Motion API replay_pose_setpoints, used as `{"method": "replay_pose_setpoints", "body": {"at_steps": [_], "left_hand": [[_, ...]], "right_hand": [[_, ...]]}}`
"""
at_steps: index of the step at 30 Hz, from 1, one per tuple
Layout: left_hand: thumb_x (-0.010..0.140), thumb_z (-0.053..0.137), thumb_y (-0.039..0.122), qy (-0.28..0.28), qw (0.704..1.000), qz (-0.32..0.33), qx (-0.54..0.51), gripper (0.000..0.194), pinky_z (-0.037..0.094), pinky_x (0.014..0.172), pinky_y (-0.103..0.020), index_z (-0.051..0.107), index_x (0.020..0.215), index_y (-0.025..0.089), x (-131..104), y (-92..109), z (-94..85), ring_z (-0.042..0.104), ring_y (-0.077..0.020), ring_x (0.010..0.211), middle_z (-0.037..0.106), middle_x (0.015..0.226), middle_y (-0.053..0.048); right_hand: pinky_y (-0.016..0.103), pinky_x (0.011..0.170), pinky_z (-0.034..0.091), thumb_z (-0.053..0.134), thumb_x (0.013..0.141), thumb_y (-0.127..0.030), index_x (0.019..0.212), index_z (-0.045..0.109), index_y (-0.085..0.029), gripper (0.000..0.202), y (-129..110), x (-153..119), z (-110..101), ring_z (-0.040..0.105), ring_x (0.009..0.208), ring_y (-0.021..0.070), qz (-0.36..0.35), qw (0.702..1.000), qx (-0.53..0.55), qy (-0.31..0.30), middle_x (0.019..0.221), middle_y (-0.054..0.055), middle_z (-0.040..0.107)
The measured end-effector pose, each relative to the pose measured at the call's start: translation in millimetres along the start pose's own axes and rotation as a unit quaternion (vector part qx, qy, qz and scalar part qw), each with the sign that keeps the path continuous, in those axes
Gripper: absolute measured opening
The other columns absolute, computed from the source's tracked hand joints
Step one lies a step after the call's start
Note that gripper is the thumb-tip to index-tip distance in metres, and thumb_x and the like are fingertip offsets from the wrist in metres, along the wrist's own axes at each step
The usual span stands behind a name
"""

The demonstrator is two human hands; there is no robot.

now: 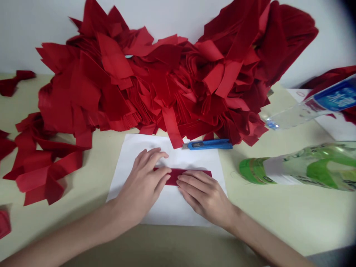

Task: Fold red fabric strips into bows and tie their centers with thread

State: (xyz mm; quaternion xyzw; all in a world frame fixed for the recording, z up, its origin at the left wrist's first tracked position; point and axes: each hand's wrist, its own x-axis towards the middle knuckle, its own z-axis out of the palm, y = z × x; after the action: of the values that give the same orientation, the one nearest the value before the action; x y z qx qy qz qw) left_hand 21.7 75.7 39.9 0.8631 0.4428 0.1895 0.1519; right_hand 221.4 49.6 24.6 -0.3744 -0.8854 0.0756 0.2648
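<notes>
A dark red strip (pixel 174 177) lies flat and crosswise on a white sheet of paper (pixel 191 213). My left hand (pixel 144 178) is at the strip's left end, thumb and index fingertip on it, the other fingers spread above the paper. Over the strip's right part lies my right hand (pixel 204 191), its fingers pressed together and the fingertips near the strip's middle. Behind the hands, a blue utility knife (pixel 210 144) with its blade end to the left rests across the sheet's far edge.
A large heap of red fabric strips (pixel 155 81) spans the back. Loose red strips (pixel 50 159) lie at the left. At the right, a green-labelled bottle (pixel 297 167) and a clear bottle with a blue label (pixel 314 105) lie on their sides on the pale table (pixel 264 211).
</notes>
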Motion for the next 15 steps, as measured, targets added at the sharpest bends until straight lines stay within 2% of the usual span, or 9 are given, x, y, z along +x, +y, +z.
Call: {"method": "replay_pose_setpoints", "body": {"at_steps": [7, 11, 15], "left_hand": [[0.086, 0.051, 0.012, -0.021, 1.0, 0.0, -0.01, 0.021, 0.041, 0.096, -0.049, 0.067, 0.074, 0.019, 22, -4, 8.3, 0.036, -0.0291, 0.125, 0.049, 0.122, -0.006], [0.081, 0.056, 0.009, -0.035, 0.999, -0.021, -0.035, 0.02, 0.044, 0.091, -0.047, 0.066, 0.068, 0.019, 27, -5, 9.2, 0.041, -0.0274, 0.12, 0.049, 0.121, -0.006], [0.079, 0.061, 0.014, -0.059, 0.996, -0.026, -0.056, 0.015, 0.044, 0.091, -0.049, 0.067, 0.066, 0.019, 31, -7, 6.3, 0.043, -0.0272, 0.117, 0.049, 0.12, -0.006]], "right_hand": [[0.035, 0.082, 0.056, 0.054, 0.086, -0.011, 0.096, 0.066, -0.012, 0.017, -1, -3, 1, 0.061, 0.093, 0.0196, -0.024, 0.999, -0.035, -0.016, 0.094, 0.006, 0.07], [0.037, 0.081, 0.055, 0.054, 0.085, -0.009, 0.094, 0.067, -0.01, 0.016, -1, -7, 2, 0.06, 0.095, 0.0222, -0.056, 0.994, -0.083, -0.037, 0.097, 0.008, 0.069], [0.037, 0.082, 0.054, 0.054, 0.084, -0.008, 0.094, 0.067, -0.009, 0.016, 0, -10, 4, 0.058, 0.098, 0.0239, -0.074, 0.99, -0.111, -0.048, 0.102, 0.009, 0.067]]}}
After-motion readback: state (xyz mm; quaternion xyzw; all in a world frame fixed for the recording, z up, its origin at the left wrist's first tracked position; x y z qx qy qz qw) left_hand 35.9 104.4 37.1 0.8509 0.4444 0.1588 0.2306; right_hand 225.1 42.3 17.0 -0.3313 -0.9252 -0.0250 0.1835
